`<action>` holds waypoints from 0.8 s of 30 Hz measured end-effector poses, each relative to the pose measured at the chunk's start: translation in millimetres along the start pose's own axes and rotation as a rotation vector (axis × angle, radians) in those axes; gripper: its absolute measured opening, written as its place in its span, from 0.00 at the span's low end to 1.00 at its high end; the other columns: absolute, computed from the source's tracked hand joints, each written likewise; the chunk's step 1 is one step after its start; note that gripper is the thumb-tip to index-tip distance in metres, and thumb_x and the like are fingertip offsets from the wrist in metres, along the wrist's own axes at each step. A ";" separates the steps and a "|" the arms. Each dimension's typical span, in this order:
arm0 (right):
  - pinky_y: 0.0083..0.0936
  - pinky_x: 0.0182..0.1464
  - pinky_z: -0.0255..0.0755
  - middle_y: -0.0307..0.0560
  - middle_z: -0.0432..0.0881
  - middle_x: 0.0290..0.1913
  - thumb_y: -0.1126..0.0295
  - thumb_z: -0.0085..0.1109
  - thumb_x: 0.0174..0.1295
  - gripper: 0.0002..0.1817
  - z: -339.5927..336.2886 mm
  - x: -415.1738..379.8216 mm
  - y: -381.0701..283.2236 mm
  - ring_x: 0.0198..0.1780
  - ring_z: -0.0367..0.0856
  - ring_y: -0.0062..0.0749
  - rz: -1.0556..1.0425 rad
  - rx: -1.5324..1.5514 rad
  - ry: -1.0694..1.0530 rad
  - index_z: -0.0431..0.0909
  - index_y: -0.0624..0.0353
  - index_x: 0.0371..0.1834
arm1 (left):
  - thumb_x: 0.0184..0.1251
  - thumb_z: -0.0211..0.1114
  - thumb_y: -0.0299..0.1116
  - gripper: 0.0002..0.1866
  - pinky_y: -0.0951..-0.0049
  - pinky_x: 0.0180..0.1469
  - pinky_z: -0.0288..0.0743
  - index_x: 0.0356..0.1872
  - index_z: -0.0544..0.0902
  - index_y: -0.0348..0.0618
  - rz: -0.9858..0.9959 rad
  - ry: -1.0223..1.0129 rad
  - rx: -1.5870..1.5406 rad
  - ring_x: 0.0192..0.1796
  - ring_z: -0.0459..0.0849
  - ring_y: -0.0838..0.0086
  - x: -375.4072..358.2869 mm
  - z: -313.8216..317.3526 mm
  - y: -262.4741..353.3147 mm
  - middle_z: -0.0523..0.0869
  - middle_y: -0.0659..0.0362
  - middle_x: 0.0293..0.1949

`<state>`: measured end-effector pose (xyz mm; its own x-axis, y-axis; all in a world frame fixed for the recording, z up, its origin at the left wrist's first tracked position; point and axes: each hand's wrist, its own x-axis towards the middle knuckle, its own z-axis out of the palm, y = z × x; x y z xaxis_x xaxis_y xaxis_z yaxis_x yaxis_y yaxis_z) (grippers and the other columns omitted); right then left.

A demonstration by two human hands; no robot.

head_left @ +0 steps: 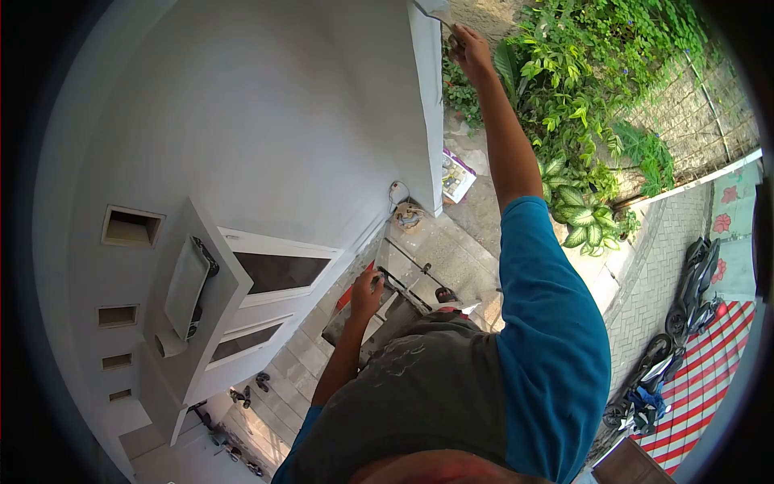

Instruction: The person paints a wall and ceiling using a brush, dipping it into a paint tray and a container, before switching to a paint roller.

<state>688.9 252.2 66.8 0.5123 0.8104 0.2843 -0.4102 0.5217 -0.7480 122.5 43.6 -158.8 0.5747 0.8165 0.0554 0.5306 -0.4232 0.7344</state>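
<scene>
My right hand (472, 52) is raised at arm's length beside the top of the white wall corner (429, 105). Its fingers are wrapped round the handle of a trowel (436, 10), whose flat blade is partly cut off by the upper frame edge. Lower down, my left hand (367, 294) is held out with curled fingers. A small dark thing shows at its fingertips, too small to name. Just below and beside that hand are dark metal bars (403, 290) and a red strip (345, 300).
A wide pale wall (282, 121) fills the left, with a ledge (218, 258) jutting out. Far below lie paving (476, 250), a round container (408, 216) and a white-and-purple bag (458, 176). Leafy plants (580, 97) and parked motorcycles (693, 282) stand on the right.
</scene>
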 end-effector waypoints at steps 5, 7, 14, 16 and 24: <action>0.20 0.26 0.60 0.32 0.73 0.27 0.65 0.61 0.74 0.09 0.6 -5.3 -5.6 0.25 0.66 0.16 -0.002 -0.016 0.028 0.81 0.60 0.46 | 0.68 0.68 0.32 0.12 0.56 0.61 0.75 0.49 0.84 0.39 0.007 0.002 -0.016 0.57 0.83 0.51 -1.1 0.8 -1.0 0.86 0.47 0.51; 0.20 0.27 0.61 0.33 0.73 0.27 0.65 0.60 0.74 0.10 -2.3 -6.8 -8.0 0.24 0.65 0.17 0.006 -0.064 0.046 0.81 0.60 0.46 | 0.68 0.68 0.32 0.12 0.56 0.61 0.75 0.49 0.84 0.39 0.011 0.013 -0.016 0.57 0.83 0.51 -2.6 2.1 -2.9 0.86 0.47 0.51; 0.21 0.26 0.58 0.35 0.72 0.25 0.63 0.56 0.76 0.10 -2.7 -26.7 -26.0 0.22 0.63 0.20 0.100 -0.106 0.063 0.78 0.59 0.41 | 0.69 0.69 0.32 0.12 0.57 0.58 0.76 0.49 0.84 0.40 0.029 0.047 -0.005 0.54 0.84 0.52 -4.6 3.5 -1.7 0.86 0.48 0.52; 0.21 0.25 0.57 0.35 0.70 0.24 0.63 0.54 0.77 0.11 3.0 -33.6 -27.5 0.22 0.62 0.21 0.177 -0.025 0.098 0.77 0.58 0.41 | 0.69 0.69 0.32 0.12 0.57 0.57 0.77 0.49 0.84 0.40 0.030 0.050 -0.008 0.54 0.84 0.52 -4.1 4.4 -3.0 0.86 0.48 0.51; 0.19 0.24 0.53 0.32 0.63 0.21 0.62 0.46 0.81 0.13 4.6 -42.7 -30.3 0.19 0.54 0.18 0.386 0.268 -0.057 0.74 0.60 0.48 | 0.68 0.70 0.33 0.12 0.56 0.58 0.77 0.49 0.84 0.40 0.047 0.053 0.016 0.55 0.84 0.52 -5.0 8.3 -10.3 0.86 0.48 0.51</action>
<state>675.9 203.0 80.1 0.2447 0.9681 0.0535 -0.7466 0.2233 -0.6267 119.3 40.6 -172.2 0.5654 0.8152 0.1256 0.5143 -0.4675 0.7190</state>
